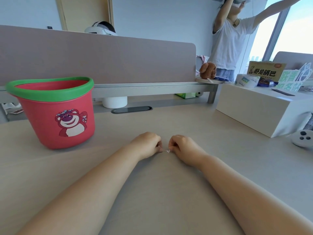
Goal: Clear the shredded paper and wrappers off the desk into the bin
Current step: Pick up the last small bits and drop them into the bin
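A red bin [55, 122] with a green rim and a pink bear picture stands on the beige desk [169, 192] at the left. In the middle of the desk my left hand [147, 144] and my right hand [183, 147] lie side by side with curled fingers. Between their fingertips is a tiny white scrap of paper [167, 151], which both hands pinch just above the desk surface. The inside of the bin is hidden from this angle.
A white box [264, 114] stands at the right with snack packs and a tape roll [246, 80] on top. A grey controller [303, 140] lies at the right edge. A partition [101, 60] closes off the back. A person stands behind at the right.
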The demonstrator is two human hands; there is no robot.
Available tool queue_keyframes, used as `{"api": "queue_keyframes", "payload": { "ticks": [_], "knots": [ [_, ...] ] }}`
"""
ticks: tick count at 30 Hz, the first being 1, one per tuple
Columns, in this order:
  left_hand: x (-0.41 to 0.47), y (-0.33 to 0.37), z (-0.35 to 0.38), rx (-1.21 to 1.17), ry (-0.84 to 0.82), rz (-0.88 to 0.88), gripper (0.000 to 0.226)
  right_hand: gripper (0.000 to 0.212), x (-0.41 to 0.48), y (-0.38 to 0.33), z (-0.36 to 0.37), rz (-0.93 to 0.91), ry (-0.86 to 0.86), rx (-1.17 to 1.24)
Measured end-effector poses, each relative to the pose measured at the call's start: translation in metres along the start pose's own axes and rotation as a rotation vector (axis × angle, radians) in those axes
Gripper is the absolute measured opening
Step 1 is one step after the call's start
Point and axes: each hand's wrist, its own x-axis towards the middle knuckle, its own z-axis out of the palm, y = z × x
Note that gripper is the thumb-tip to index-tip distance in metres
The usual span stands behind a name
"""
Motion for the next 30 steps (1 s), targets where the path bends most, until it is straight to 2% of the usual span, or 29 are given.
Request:
{"api": "queue_keyframes", "payload": {
  "ticks": [4, 12, 18, 22, 26, 30],
  "knots": [
    [-0.003, -0.005, -0.003, -0.005, -0.017, -0.011, 0.017, 0.02, 0.001, 0.001, 0.001, -0.047, -0.034, -0.043],
    [-0.006, -0.008, -0.006, -0.055, -0.023, -0.021, 0.02, 0.016, 0.004, -0.004, 0.0, -0.129, -0.126, -0.221],
    [-0.008, -0.012, -0.011, -0.02, -0.067, -0.066, 0.022, 0.022, 0.008, -0.013, 0.003, -0.066, -0.238, -0.354],
    [-0.009, -0.014, -0.01, -0.025, -0.067, -0.049, 0.018, 0.015, 0.006, -0.006, 0.006, -0.005, -0.219, -0.197],
    [-0.01, -0.014, -0.008, -0.032, -0.041, -0.01, 0.018, 0.037, 0.004, 0.005, 0.002, 0.038, -0.131, -0.042],
    [-0.012, -0.007, -0.007, -0.094, -0.002, 0.03, 0.01, 0.017, 0.004, 0.009, -0.001, 0.065, -0.082, -0.024]
  ]
}}
